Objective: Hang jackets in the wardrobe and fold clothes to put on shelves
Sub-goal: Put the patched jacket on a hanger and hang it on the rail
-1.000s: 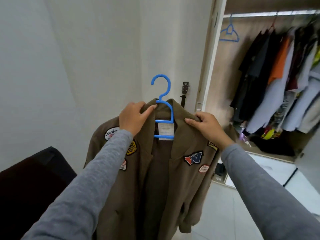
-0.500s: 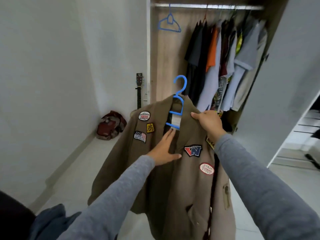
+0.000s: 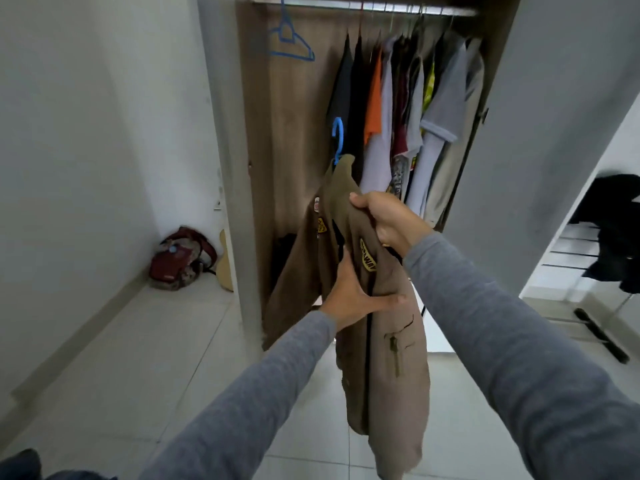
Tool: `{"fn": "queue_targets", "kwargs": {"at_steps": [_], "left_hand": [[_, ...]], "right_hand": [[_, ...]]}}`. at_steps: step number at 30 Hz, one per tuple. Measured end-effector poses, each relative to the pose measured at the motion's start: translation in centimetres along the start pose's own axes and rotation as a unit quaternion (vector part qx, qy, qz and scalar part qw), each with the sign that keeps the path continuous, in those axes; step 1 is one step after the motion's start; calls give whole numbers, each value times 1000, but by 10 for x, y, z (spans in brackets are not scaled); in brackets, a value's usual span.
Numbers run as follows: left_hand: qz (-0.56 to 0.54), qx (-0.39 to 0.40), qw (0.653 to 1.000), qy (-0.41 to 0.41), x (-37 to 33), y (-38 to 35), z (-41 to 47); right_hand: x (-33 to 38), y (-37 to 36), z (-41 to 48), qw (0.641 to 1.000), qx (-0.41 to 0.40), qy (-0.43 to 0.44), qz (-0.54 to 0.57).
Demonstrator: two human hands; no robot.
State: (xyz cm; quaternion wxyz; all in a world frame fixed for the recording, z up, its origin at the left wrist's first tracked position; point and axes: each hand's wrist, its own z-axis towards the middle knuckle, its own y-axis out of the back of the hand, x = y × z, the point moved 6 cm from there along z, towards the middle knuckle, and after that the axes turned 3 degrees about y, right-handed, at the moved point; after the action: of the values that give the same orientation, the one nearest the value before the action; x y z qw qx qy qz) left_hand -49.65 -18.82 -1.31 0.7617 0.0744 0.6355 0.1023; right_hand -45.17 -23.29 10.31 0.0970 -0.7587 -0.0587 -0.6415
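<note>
1. A brown jacket (image 3: 381,341) with sewn patches and a zipped pocket is held edge-on in the air before the open wardrobe (image 3: 256,168), below its rail (image 3: 346,1) and near the hung clothes (image 3: 433,116).
2. The right hand (image 3: 384,220) grips the jacket's shoulder, fingers curled tight round the cloth. The left hand (image 3: 353,296) pinches the front panel lower down, thumb laid across it.
3. Only the blue hook of the hanger (image 3: 338,136) shows above the collar; the rest sits inside the jacket.
4. The left fingers are tucked behind the cloth. The patch lettering is too skewed to read, and the hem runs off the bottom edge.
5. A guitar (image 3: 227,268) is mostly hidden behind the wardrobe's side.
</note>
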Motion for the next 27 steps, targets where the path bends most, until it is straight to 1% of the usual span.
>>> {"fn": "queue_targets", "kwargs": {"at_steps": [3,8,12,14,17,20,23,27], "left_hand": [[-3,-29,1000,1,8,7,27],[-6,-64,998,26,33,24,68],[-42,-73,996,33,56,43,119],[-48,-69,996,25,57,55,154],[-39,-46,998,4,47,78,213],[-47,-33,998,-33,30,107,280],[-57,-35,996,-54,24,139,347],[-63,-36,995,-69,16,174,414]], "right_hand": [[2,-4,22,1000,25,7,-5],[0,-11,68,998,36,12,53],[12,-13,116,992,42,48,110],[26,-17,144,990,41,52,122],[53,-23,187,991,26,66,112],[91,-34,239,989,21,92,116],[129,-52,292,983,39,123,132],[162,-68,357,976,50,151,150]]}}
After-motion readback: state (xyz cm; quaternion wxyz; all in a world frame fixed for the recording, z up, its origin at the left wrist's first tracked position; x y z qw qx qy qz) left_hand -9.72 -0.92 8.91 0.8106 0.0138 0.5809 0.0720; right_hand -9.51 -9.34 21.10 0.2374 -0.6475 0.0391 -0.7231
